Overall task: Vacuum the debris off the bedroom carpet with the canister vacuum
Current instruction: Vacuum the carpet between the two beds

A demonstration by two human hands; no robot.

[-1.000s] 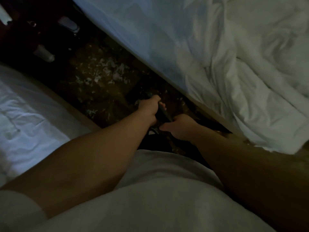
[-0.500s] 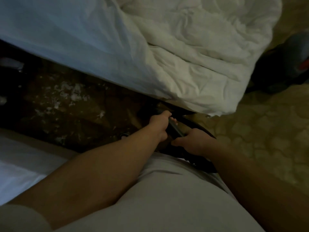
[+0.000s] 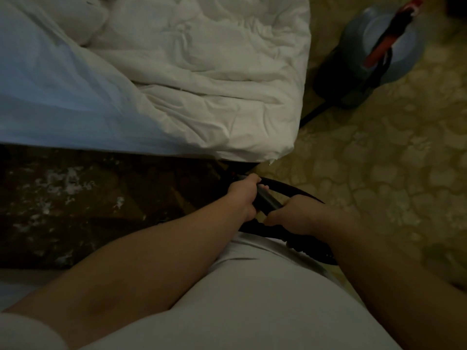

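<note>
As 2 hands [image 3: 242,196] [image 3: 300,214] grip 1 wand [image 3: 268,201], debris [image 3: 63,183] lies.

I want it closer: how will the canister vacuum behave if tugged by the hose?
The canister vacuum looks squat, so probably follows rather than tips. The carpet may drag on it. The hose curves loosely, so slack likely comes first.

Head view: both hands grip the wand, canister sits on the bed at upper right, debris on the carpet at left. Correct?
No. The head view shows the canister standing on the carpet beside the bed, not on it. The left hand and right hand grip the wand; debris lies at left.
</note>
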